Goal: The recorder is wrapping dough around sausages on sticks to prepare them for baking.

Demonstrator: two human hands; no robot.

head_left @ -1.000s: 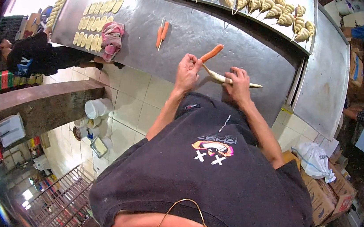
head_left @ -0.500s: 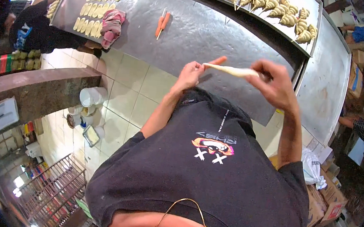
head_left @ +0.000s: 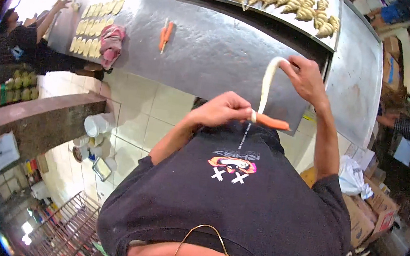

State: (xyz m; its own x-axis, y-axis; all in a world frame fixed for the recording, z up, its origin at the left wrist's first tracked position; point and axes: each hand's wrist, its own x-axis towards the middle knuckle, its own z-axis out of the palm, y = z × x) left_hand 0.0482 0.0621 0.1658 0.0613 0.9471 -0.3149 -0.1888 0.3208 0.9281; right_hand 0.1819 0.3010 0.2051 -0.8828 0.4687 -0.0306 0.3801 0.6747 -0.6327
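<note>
My left hand (head_left: 224,111) is closed round one end of an orange tapered stick (head_left: 271,121), which points to the right in front of my dark shirt. One end of a pale dough strip (head_left: 267,87) is looped round the stick, close to my left fingertips. From there the strip rises and bends over at its top, where my right hand (head_left: 307,79) pinches its other end. Two more orange tapered sticks (head_left: 166,35) with pale tips lie together on the metal table (head_left: 198,52).
A metal tray (head_left: 257,12) of spiral-wound dough cones stands at the far right. Flat dough pieces (head_left: 94,27) lie in rows at the far left beside a bunched pink cloth (head_left: 111,43). A co-worker (head_left: 25,34) reaches over the table's left end. White buckets (head_left: 98,125) stand on the floor.
My left hand has come nearer my body, and the stick now points right with dough looped on it. The strip went from level to upright. At far left, the co-worker's arm has reached up.
</note>
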